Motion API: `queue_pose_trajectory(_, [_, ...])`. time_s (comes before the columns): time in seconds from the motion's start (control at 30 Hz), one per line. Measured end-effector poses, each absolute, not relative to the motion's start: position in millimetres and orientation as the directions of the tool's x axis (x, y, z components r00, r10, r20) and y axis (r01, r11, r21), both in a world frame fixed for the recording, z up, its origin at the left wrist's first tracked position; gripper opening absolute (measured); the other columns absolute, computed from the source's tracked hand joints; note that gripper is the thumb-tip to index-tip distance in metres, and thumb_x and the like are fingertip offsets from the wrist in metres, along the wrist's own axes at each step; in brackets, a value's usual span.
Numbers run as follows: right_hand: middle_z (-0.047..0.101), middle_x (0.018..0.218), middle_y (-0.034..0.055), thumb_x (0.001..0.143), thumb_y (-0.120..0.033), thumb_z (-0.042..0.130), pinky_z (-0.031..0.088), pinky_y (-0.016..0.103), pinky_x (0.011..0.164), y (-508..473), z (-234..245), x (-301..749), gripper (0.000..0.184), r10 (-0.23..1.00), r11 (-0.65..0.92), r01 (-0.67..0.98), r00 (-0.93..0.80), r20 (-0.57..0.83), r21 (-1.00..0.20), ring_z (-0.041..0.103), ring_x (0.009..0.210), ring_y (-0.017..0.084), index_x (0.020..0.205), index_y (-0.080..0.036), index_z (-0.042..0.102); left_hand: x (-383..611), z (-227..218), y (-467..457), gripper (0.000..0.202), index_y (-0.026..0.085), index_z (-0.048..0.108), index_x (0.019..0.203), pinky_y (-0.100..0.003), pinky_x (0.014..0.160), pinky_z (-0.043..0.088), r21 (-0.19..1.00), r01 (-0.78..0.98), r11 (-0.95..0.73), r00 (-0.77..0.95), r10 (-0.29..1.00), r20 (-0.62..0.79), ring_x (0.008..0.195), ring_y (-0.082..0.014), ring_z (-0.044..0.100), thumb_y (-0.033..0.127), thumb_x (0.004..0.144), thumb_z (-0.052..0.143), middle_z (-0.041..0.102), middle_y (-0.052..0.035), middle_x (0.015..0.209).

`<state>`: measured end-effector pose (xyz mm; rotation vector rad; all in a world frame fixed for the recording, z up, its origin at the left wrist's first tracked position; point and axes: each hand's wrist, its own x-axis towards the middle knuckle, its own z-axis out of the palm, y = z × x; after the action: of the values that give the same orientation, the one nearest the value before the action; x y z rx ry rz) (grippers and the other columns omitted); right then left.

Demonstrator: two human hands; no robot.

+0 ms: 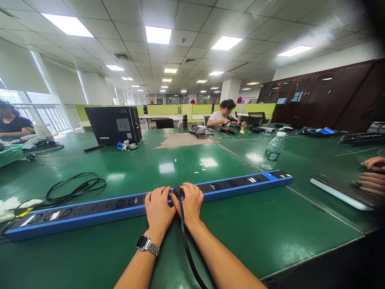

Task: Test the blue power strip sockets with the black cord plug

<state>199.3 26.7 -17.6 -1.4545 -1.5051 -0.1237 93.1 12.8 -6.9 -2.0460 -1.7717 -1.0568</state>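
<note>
A long blue and black power strip [90,210] lies across the green table [246,237] in front of me. A black plug [177,192] sits in a socket near its middle, and its black cable [185,241] runs back towards me between my forearms. My left hand [158,208] rests on the strip just left of the plug, fingers curled and pressed down on the strip. My right hand [190,202] lies just right of the plug, fingers curled against it. A metal watch [146,245] is on my left wrist.
A loose black cable [78,186] coils at the left. A water bottle [272,151] stands at the right. A black computer case [114,125] stands further back. Another person's hands [373,174] lie on a dark flat device [339,188] at the far right. People sit at the far end and the left.
</note>
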Motion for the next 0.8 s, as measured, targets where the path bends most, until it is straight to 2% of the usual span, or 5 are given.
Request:
queue_pose_trajectory(0.43, [0.065, 0.107, 0.0088, 0.084, -0.04, 0.058, 0.026, 0.047, 0.099, 27.8, -7.6, 193.8, 0.022, 0.715, 0.281, 0.713, 0.291, 0.636, -0.642, 0.053, 0.107, 0.027, 0.089, -0.021, 0.067, 94.5, -1.9, 10.1, 0.029, 0.022, 0.064, 0.112, -0.047, 0.101, 0.03, 0.292, 0.93, -0.224, -0.011, 0.776, 0.631, 0.113, -0.0265, 0.056, 0.025, 0.086, 0.05, 0.068, -0.0072, 0.116])
queue_pose_trajectory(0.57, [0.064, 0.106, 0.0092, 0.082, -0.046, 0.06, 0.036, 0.041, 0.093, 28.8, 6.0, 195.8, 0.028, 0.687, 0.359, 0.578, 0.368, 0.627, -0.732, 0.054, 0.103, 0.025, 0.093, -0.021, 0.065, 93.2, 1.7, 8.4, 0.033, 0.022, 0.063, 0.113, -0.047, 0.101, 0.031, 0.302, 0.924, -0.234, 0.012, 0.807, 0.59, 0.115, -0.0273, 0.055, 0.03, 0.081, 0.06, 0.067, -0.0076, 0.118])
queue_pose_trajectory(0.67, [0.064, 0.1, 0.0087, 0.08, -0.05, 0.06, 0.039, 0.037, 0.09, 34.0, 13.5, 215.8, 0.031, 0.618, 0.414, 0.509, 0.452, 0.643, -0.755, 0.055, 0.098, 0.024, 0.087, -0.02, 0.062, 93.3, 3.6, 6.3, 0.041, 0.023, 0.061, 0.116, -0.046, 0.102, 0.03, 0.308, 0.925, -0.223, 0.01, 0.824, 0.567, 0.118, -0.0271, 0.053, 0.035, 0.077, 0.066, 0.065, -0.0072, 0.121])
queue_pose_trajectory(0.73, [0.064, 0.097, 0.008, 0.077, -0.054, 0.061, 0.038, 0.038, 0.091, 39.0, 12.3, 240.0, 0.034, 0.571, 0.377, 0.515, 0.526, 0.631, -0.77, 0.055, 0.096, 0.024, 0.082, -0.02, 0.061, 93.5, 4.2, 5.1, 0.043, 0.024, 0.06, 0.117, -0.045, 0.103, 0.03, 0.309, 0.927, -0.211, 0.003, 0.83, 0.558, 0.119, -0.0262, 0.053, 0.037, 0.077, 0.068, 0.065, -0.0062, 0.123])
queue_pose_trajectory(0.8, [0.065, 0.096, 0.0086, 0.076, -0.057, 0.059, 0.038, 0.039, 0.089, 43.3, 6.8, 267.8, 0.036, 0.544, 0.271, 0.523, 0.609, 0.577, -0.808, 0.054, 0.096, 0.026, 0.075, -0.021, 0.06, 93.4, 4.3, 4.7, 0.044, 0.025, 0.059, 0.117, -0.044, 0.104, 0.03, 0.309, 0.929, -0.203, 0.0, 0.835, 0.55, 0.12, -0.0255, 0.052, 0.037, 0.077, 0.069, 0.065, -0.0053, 0.123])
